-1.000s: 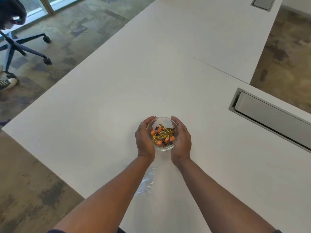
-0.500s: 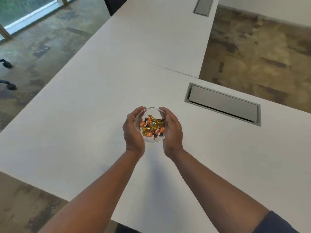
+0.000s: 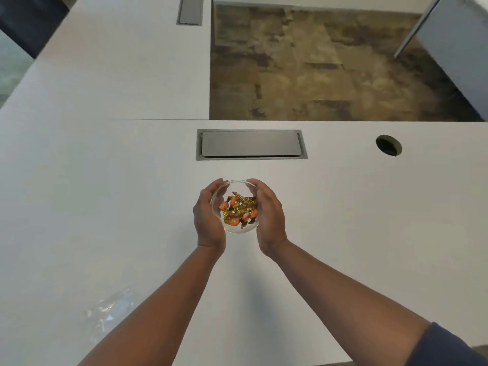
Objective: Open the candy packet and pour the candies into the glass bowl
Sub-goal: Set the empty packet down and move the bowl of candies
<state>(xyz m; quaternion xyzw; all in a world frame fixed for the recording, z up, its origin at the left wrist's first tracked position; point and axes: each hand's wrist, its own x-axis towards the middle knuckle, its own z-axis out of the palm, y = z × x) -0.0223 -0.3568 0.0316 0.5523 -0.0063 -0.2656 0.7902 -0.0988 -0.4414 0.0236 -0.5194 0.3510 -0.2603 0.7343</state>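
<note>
Nearest the camera, at the left near edge of the white desk (image 3: 79,207), lies the clear candy packet (image 3: 111,313), flat and seemingly empty, partly under the left forearm. No hand touches it.

Further out, centre: glass bowl (image 3: 235,229) cupped between both hands. Left hand (image 3: 207,220) wraps the left wall, fingers curled round the far rim. Right hand (image 3: 269,220) is curved against the right wall, palm in, thumb along the top. Both part-closed, a cradle rather than a pinch. Can't tell whether the bowl base is on the desk or just off it.

Wrapped candies (image 3: 239,210), orange and gold, sit heaped in the bowl, below the rim. None visible on the desk.

Judgement: the pour looks done; the step in hand is placing or steadying the bowl.
- Keep it level, since a tilt spills the heap.
- Even pressure on both sides; smooth glass can slip.
- Set it down flat, then release both hands together, straight outward.

Beyond the bowl: grey cable hatch (image 3: 250,143), closed; round grommet hole (image 3: 388,145) far right. Keep the bowl well short of both.
</note>
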